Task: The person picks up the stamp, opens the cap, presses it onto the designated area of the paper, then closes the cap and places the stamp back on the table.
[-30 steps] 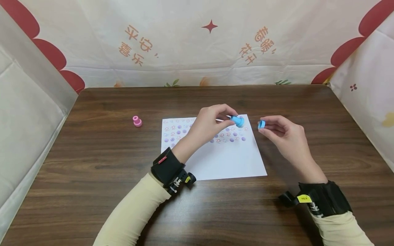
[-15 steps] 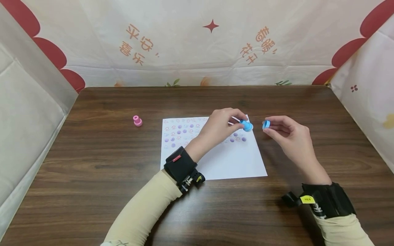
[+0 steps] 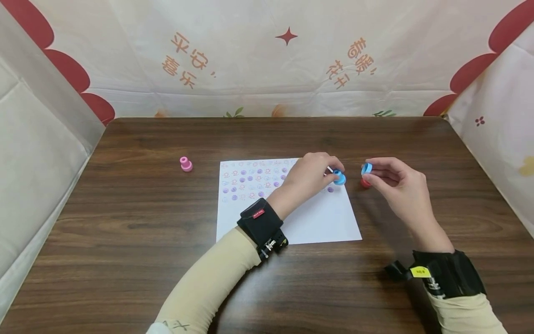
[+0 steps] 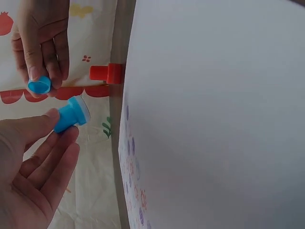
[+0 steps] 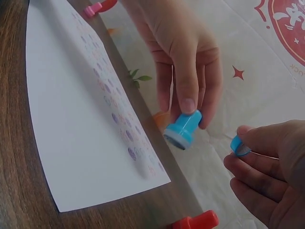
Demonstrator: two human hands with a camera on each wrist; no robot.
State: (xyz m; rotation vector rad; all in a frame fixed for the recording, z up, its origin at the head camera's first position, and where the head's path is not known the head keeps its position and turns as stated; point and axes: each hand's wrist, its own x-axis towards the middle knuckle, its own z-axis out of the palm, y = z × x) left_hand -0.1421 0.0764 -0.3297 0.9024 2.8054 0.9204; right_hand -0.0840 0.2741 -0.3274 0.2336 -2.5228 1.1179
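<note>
Between thumb and fingers, my left hand (image 3: pixel 306 178) pinches a blue stamp (image 3: pixel 339 177) by its handle, over the right side of the white paper (image 3: pixel 321 220). In the right wrist view the stamp's round dark face (image 5: pixel 177 141) points down and shows uncovered. My right hand (image 3: pixel 398 188) pinches a small blue cap (image 3: pixel 366 168) just right of the paper; its hollow side shows in the left wrist view. Rows of small purple, red and pale blue prints cover the paper's upper part, partly hidden behind my left hand.
A red stamp (image 4: pixel 106 73) stands on the brown table (image 3: pixel 125 222) beside the paper, mostly behind my right hand in the head view. Off to the left is a pink stamp (image 3: pixel 186 164). A printed cloth (image 3: pixel 250 60) hangs along the table's back edge.
My left hand has carried the blue stamp to the right and slightly nearer. My right hand has shifted a little right with the cap, and the red stamp shows below it.
</note>
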